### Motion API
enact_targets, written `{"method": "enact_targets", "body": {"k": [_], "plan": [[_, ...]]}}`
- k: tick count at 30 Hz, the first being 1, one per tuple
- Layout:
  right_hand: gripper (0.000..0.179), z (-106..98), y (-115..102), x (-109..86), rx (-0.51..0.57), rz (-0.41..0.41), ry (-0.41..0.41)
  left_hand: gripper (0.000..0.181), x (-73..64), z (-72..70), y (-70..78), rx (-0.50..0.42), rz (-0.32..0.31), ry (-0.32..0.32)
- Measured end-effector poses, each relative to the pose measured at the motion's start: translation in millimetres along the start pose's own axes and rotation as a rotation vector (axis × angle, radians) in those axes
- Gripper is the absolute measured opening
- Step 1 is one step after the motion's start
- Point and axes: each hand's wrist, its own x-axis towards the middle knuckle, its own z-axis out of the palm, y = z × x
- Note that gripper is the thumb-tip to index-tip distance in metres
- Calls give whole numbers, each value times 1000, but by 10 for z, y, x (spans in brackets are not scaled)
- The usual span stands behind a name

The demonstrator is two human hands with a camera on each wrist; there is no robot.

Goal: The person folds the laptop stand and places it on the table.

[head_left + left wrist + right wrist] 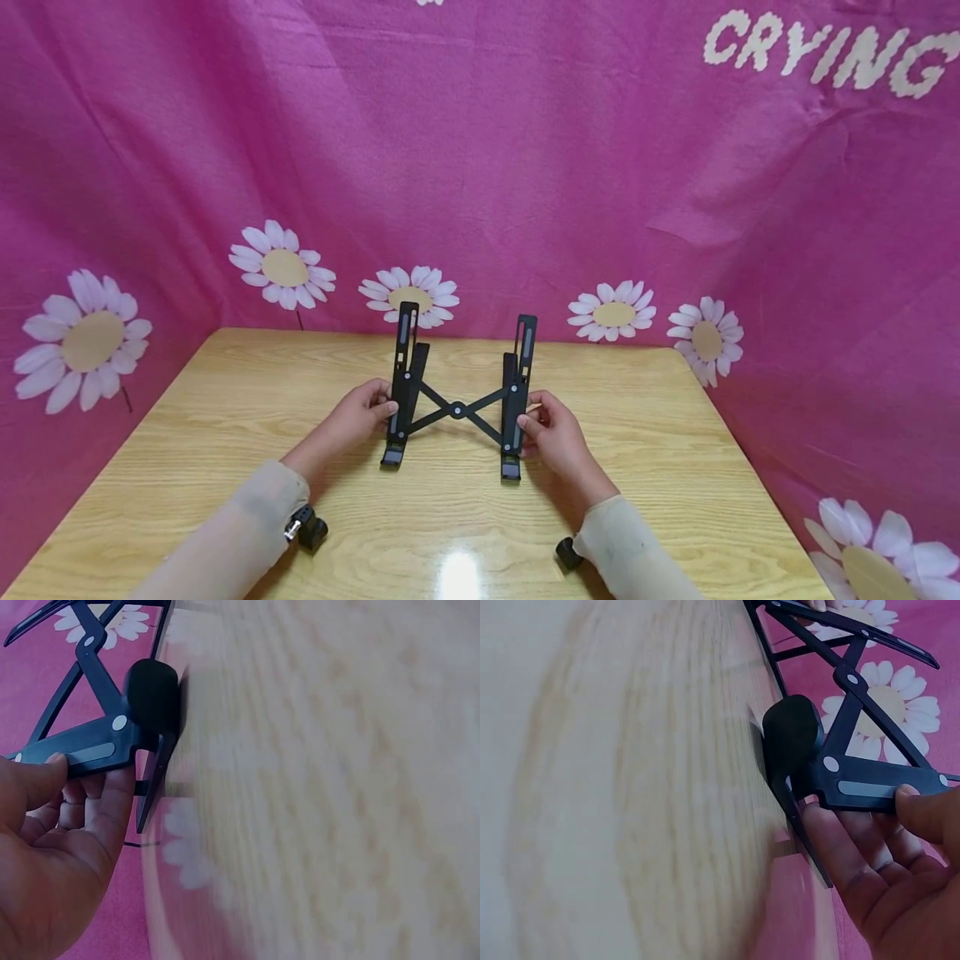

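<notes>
Head view: gripping the stand from both sides, pinching its left rail with the left hand and its right rail with the right hand. Bridging the gap between the rails with crossed bars, meeting in the middle. Holding the stand upright over the central part of the tabletop, towards the far side. Reaching in from below in pale sleeves, wearing a small black device near each cuff. Facing a pink cloth bearing daisies and, at upper right, white lettering.

Left wrist view: laying the thumb on the grey strip of the left rail and curling the fingers beneath, pinching the rail between. Bringing a black rounded end of the stand close beside the tabletop, leaving any firm contact unclear.

Right wrist view: pinching the right rail the same way, pressing the thumb on top and curling the fingers below. Showing the bars beyond, and catching a little of the left hand at the top edge, touching the stand.
</notes>
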Motion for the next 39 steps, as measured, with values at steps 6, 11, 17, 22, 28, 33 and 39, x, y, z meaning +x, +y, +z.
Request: {"method": "enact_targets", "body": {"k": [6, 11, 17, 22, 28, 33, 39], "plan": [[19, -61, 9, 84, -62, -15, 6, 7, -30, 55, 18, -6, -12, 26], [18, -96, 4, 143, -65, -10, -15, 6, -47, 74, 41, -6, -18, 43], [17, -97, -4, 133, -90, -30, -20, 7, -52, 82, 56, 0, -35, 50], [19, -72, 4, 129, -85, -38, -18, 7, -38, 88, 50, -22, -53, 58], [20, -58, 20, 104, -84, -50, -23, 9, -23, 114, 33, -52, -66, 66], [19, -61, 25, 100, -75, -53, 0, 7, -3, 134, 30, -40, -65, 70], [20, -21, 39, 119, -60, -60, 2, 6, 15, 168, 30, -62, -38, 62]]}}
